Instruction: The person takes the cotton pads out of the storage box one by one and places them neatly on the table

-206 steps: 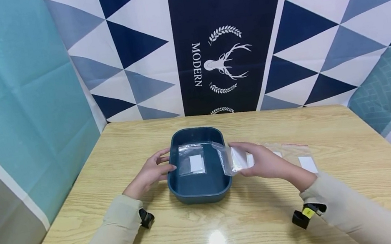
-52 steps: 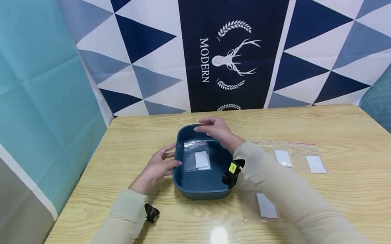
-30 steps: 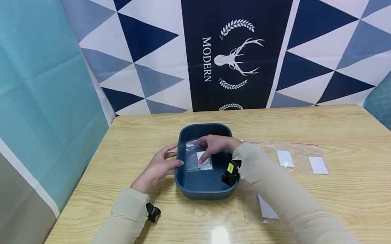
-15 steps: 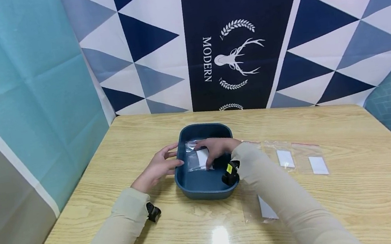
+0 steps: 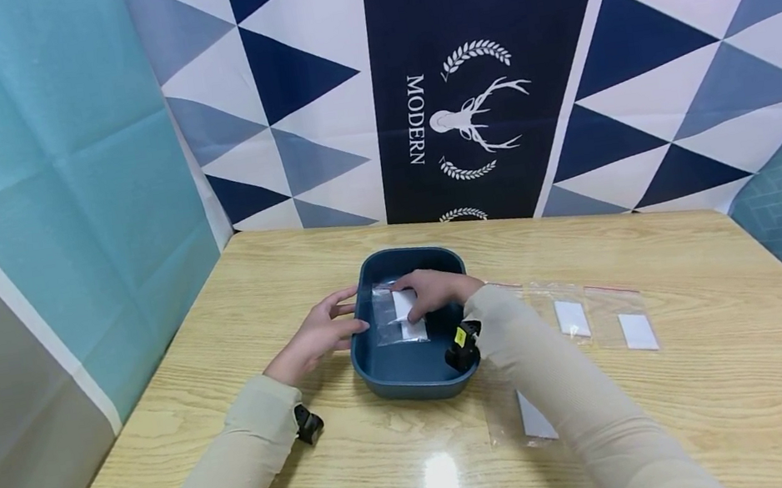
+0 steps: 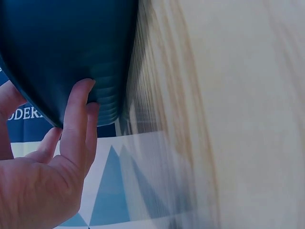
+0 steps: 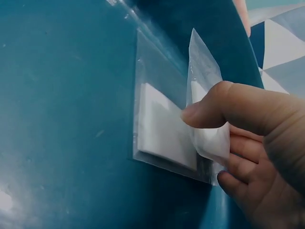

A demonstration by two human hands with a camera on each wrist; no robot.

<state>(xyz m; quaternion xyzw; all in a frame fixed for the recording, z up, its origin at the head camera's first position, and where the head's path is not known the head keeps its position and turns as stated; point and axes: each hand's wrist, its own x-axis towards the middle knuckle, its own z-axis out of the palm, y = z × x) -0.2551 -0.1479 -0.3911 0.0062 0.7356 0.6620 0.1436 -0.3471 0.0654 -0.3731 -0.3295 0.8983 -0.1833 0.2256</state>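
My right hand [image 5: 436, 289] reaches into a dark blue plastic bin [image 5: 411, 380]. It pinches a clear zip bag [image 7: 209, 140] with a white square piece inside between thumb and fingers. That bag stands tilted up above another bag [image 7: 164, 126] lying on the bin floor, also with a white square inside. My left hand [image 5: 321, 334] is at the bin's left side. Its fairly straight fingers [image 6: 74, 112] touch the outer wall near the rim. The fingertips under the right hand's bag are partly hidden.
To the right of the bin, flat clear bags with white pieces lie on the wooden table [image 5: 725, 396]: a middle bag [image 5: 571, 318], a right bag [image 5: 637, 331] and a front bag [image 5: 536, 418], partly under the right forearm. A patterned cloth [image 5: 293, 73] hangs behind.
A bag earlier in my right hand is no longer there. The right hand moved from the bin's far rim down into it and lifted one bag's edge off another. The left hand stays.
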